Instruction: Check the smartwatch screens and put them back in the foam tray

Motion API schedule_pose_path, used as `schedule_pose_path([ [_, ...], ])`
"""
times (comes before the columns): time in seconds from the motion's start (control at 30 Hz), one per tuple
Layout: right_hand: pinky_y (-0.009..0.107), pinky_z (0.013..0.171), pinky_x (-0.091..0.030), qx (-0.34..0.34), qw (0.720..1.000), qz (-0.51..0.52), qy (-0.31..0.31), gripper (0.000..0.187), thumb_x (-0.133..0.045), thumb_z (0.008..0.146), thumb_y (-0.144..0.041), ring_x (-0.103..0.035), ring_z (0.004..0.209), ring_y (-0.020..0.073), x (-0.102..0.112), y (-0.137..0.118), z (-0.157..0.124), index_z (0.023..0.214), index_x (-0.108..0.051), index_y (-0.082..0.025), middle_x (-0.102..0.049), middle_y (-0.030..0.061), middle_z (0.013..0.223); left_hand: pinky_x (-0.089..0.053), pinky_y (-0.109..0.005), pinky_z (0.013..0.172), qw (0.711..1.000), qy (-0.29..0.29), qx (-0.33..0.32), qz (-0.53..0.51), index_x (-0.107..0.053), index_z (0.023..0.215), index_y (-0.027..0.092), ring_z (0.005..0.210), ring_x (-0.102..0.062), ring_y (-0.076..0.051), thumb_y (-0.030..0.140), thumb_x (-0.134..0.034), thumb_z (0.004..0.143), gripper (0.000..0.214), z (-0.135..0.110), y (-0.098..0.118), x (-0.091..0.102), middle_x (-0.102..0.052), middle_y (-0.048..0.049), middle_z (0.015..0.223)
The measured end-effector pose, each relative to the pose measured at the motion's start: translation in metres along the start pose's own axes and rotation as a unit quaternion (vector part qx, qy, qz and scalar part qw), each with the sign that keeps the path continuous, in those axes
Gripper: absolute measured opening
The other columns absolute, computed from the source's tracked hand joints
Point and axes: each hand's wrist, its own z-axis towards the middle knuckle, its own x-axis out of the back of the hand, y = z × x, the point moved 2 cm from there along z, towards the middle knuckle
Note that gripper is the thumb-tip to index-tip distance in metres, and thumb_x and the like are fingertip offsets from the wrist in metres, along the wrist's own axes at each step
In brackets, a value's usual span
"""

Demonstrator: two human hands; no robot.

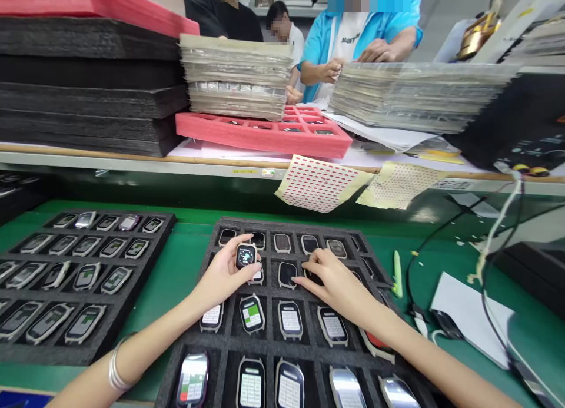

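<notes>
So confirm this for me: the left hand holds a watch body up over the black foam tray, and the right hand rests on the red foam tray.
Not quite. In the head view the right hand rests on the same black foam tray, not the red foam tray up on the shelf. The left hand does hold a watch body up over it.

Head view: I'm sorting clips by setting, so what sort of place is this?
Probably an electronics assembly line: foam trays full of smartwatches, one watch in the left hand, co-workers handling stacked trays across the bench.

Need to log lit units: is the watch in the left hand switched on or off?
On. The watch, pinched in the left hand above the foam tray, shows a lit dial on its screen.
</notes>
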Motion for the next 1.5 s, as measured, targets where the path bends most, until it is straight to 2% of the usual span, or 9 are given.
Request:
schedule_pose_path([
  [0.2,0.044,0.078,-0.048,0.027,0.998,-0.060,-0.020,0.025,-0.067,0.083,-0.022,-0.055,0.090,0.0290,0.005,-0.018,0.018,0.105,-0.060,-0.012,-0.057,0.0123,0.098,-0.050,-0.032,0.077,0.999,-0.029,-0.008,0.040,-0.043,0.124,0.020,0.090,-0.061,-0.020,0.021,-0.066,0.077,0.053,0.011,0.002,-0.020,-0.062,-0.0060,0.101],
  [0.3,0.038,0.077,-0.050,0.064,0.995,-0.036,-0.065,0.010,-0.060,0.088,-0.019,-0.057,0.085,0.0250,0.004,-0.023,0.018,0.096,-0.064,-0.014,-0.057,0.0094,0.092,-0.048,-0.035,0.084,0.992,0.004,-0.045,0.121,-0.043,0.126,0.022,0.097,-0.059,-0.023,0.021,-0.063,0.079,0.051,0.013,-0.002,-0.020,-0.060,-0.0065,0.109],
  [0.5,0.045,0.081,-0.048,0.080,0.995,-0.056,-0.030,0.016,-0.063,0.086,-0.017,-0.056,0.090,0.0295,-0.002,-0.029,0.013,0.102,-0.063,-0.013,-0.060,0.0115,0.092,-0.046,-0.037,0.085,0.976,0.041,-0.069,0.202,-0.045,0.124,0.021,0.098,-0.059,-0.026,0.023,-0.060,0.081,0.045,0.010,-0.011,-0.017,-0.062,-0.0069,0.103],
  [0.77,0.036,0.076,-0.048,-0.049,0.984,0.168,-0.035,0.013,-0.069,0.081,-0.026,-0.059,0.082,0.0228,-0.005,-0.013,0.029,0.088,-0.064,-0.016,-0.059,0.0054,0.085,-0.043,-0.035,0.092,0.984,0.055,-0.074,0.151,-0.046,0.124,0.022,0.106,-0.057,-0.024,0.021,-0.060,0.081,0.045,0.007,-0.017,-0.011,-0.059,-0.0069,0.117],
  [0.9,0.033,0.080,-0.048,-0.008,0.927,0.373,-0.045,0.017,-0.057,0.090,-0.034,-0.059,0.088,0.0198,0.010,-0.022,0.038,0.088,-0.061,-0.018,-0.059,0.0059,0.099,-0.040,-0.034,0.094,0.980,0.073,-0.086,0.162,-0.048,0.121,0.022,0.107,-0.056,-0.023,0.021,-0.061,0.080,0.043,0.008,-0.017,-0.008,-0.059,-0.0058,0.116],
  [1.03,0.026,0.052,-0.053,-0.073,0.779,0.623,-0.028,0.024,-0.051,0.092,-0.040,-0.066,0.068,0.0178,0.011,-0.026,0.042,0.098,-0.051,-0.017,-0.064,0.0096,0.100,-0.041,-0.033,0.091,0.980,0.074,-0.086,0.166,-0.050,0.119,0.022,0.102,-0.057,-0.022,0.021,-0.059,0.081,0.039,0.008,-0.017,-0.007,-0.061,-0.0047,0.111],
  [1.1,0.019,0.036,-0.043,-0.109,0.737,0.666,-0.043,0.029,-0.056,0.090,-0.041,-0.060,0.050,0.0130,0.006,-0.024,0.041,0.103,-0.052,-0.016,-0.067,0.0101,0.091,-0.041,-0.034,0.092,0.982,0.072,-0.085,0.151,-0.051,0.119,0.022,0.103,-0.057,-0.023,0.021,-0.059,0.081,0.039,0.008,-0.018,-0.007,-0.061,-0.0049,0.111],
  [1.3,0.023,0.052,-0.052,-0.110,0.657,0.738,-0.109,0.053,-0.063,0.087,-0.035,-0.065,0.074,0.0166,0.003,-0.022,0.031,0.135,-0.043,-0.023,-0.061,0.0130,0.113,-0.041,-0.035,0.092,0.988,0.073,-0.063,0.119,-0.053,0.117,0.023,0.105,-0.056,-0.024,0.022,-0.062,0.079,0.040,0.008,-0.023,-0.007,-0.062,-0.0049,0.111],
  [1.5,0.024,0.052,-0.052,-0.092,0.668,0.734,-0.084,0.045,-0.071,0.081,-0.031,-0.064,0.062,0.0142,0.004,-0.023,0.028,0.122,-0.057,-0.019,-0.061,0.0037,0.086,-0.046,-0.031,0.085,0.990,0.074,-0.063,0.106,-0.055,0.115,0.023,0.097,-0.060,-0.022,0.021,-0.063,0.079,0.037,0.007,-0.021,-0.009,-0.063,-0.0042,0.108],
])
